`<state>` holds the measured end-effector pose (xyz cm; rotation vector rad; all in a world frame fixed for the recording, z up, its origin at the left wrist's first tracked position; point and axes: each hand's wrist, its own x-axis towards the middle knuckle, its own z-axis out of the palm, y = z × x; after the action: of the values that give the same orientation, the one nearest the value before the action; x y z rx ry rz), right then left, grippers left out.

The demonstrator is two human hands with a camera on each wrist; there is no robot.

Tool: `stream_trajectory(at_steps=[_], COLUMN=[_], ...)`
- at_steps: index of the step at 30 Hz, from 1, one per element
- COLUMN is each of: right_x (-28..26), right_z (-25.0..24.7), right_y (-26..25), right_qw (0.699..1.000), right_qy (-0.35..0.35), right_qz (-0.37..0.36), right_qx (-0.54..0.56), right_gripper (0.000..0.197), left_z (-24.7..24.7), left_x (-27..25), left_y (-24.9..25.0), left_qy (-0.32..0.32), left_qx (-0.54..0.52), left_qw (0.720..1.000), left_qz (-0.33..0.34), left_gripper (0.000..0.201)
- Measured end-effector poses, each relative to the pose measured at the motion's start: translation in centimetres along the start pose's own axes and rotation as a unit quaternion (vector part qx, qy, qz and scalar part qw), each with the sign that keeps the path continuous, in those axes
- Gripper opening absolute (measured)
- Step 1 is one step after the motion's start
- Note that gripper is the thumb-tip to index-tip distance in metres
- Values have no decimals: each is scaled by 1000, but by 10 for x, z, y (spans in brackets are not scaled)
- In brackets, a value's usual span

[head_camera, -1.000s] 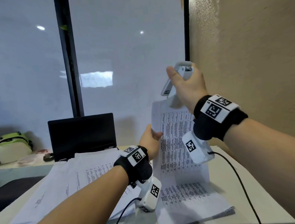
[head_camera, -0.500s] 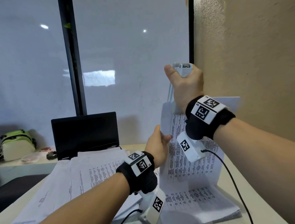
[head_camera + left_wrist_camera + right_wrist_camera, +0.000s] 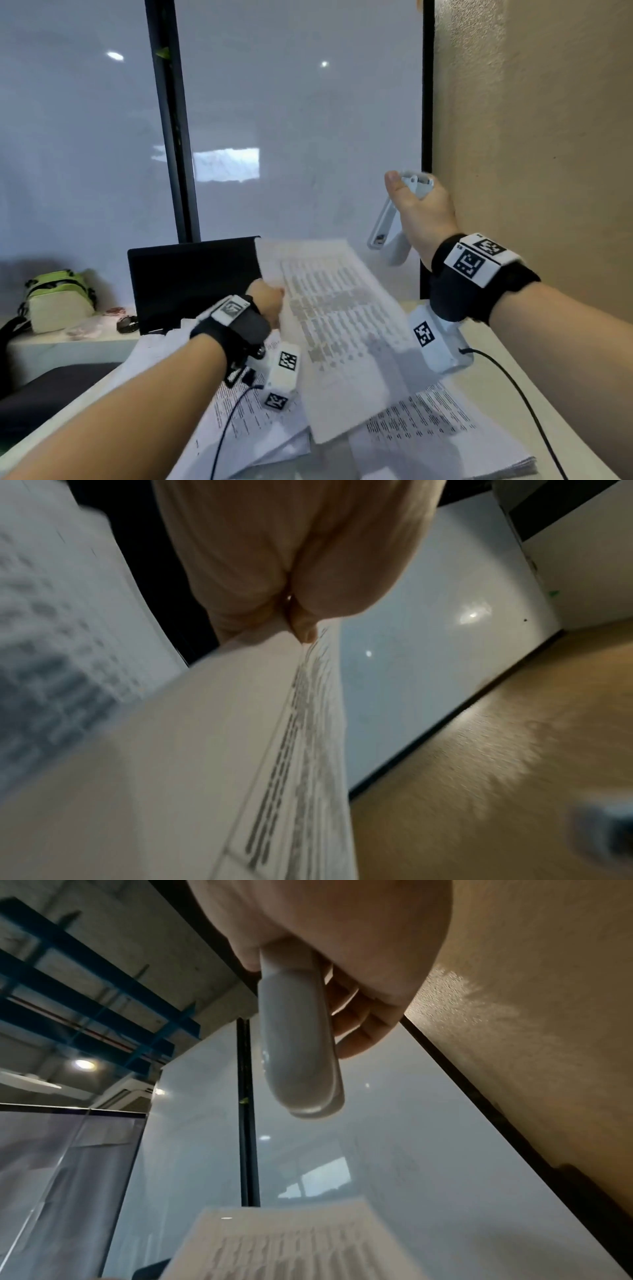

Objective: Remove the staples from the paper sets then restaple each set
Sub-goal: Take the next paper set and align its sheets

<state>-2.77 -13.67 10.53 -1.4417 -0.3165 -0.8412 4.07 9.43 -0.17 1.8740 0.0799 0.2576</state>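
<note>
one stapler (image 3: 394, 226), one laptop (image 3: 191, 281), one green bag (image 3: 58, 298), two hands (image 3: 267, 301)

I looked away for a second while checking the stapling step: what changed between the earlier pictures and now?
The stapler has come off the top corner of the paper set; the right hand now holds it clear, to the right. The left hand has swung the set down and leftward, so it now tilts over the paper piles. Both grips are unchanged; the laptop stayed put.

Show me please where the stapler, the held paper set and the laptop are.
stapler (image 3: 387, 219): head view, on its upper white arm.
paper set (image 3: 342, 308): head view, on the middle of the printed top page.
laptop (image 3: 191, 284): head view, on its dark screen.
</note>
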Motion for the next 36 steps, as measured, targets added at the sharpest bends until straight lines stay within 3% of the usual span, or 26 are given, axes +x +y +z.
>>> stream_trajectory(at_steps=[2,4,7,10,12,14,15,18,20,23,27,30,33,36], right_x=[-7,-16,-26,-31,-34,-38,-38,-43,-43,-38,-33,-28,-17,-12], right_z=[-2,-5,-9,-13,-17,-22,-25,-34,-39,-42,-47,-47,-47,-46], right_y=[18,38,64,88,105,122,131,146,159,185,216,220,221,219], right_qw=[999,994,982,963,949,938,936,930,925,910,895,876,851,840], right_qy=[-23,-54,-112,-158,-175,-176,-173,-168,-174,-180,-199,-226,-281,-294], right_qz=[38,77,122,158,181,203,208,220,233,244,260,273,274,294], right_qx=[-25,-56,-94,-151,-190,-221,-226,-241,-246,-282,-301,-327,-349,-348], right_gripper=[20,28,32,32,53,79,76,28,32,67,57,68,34,21], left_z=[-27,-52,-81,-89,-85,-73,-63,-23,4,45,88,106,114,120], left_x=[12,16,15,14,12,7,5,-1,0,7,30,56,77,89], left_y=[-14,-28,-46,-56,-54,-46,-41,-31,-30,-36,-51,-61,-70,-75], left_qy=[24,41,40,33,25,-9,-32,-95,-133,-177,-195,-193,-181,-181], left_qx=[60,150,291,350,389,406,406,388,355,308,306,343,381,377], left_qw=[997,987,952,929,914,910,911,916,925,933,930,918,906,907], left_qz=[-30,-49,-89,-119,-111,-84,-68,-35,-34,-51,-68,-56,-43,-46], left_gripper=[32,32,29,48,54,48,42,34,30,27,39,51,62,66])
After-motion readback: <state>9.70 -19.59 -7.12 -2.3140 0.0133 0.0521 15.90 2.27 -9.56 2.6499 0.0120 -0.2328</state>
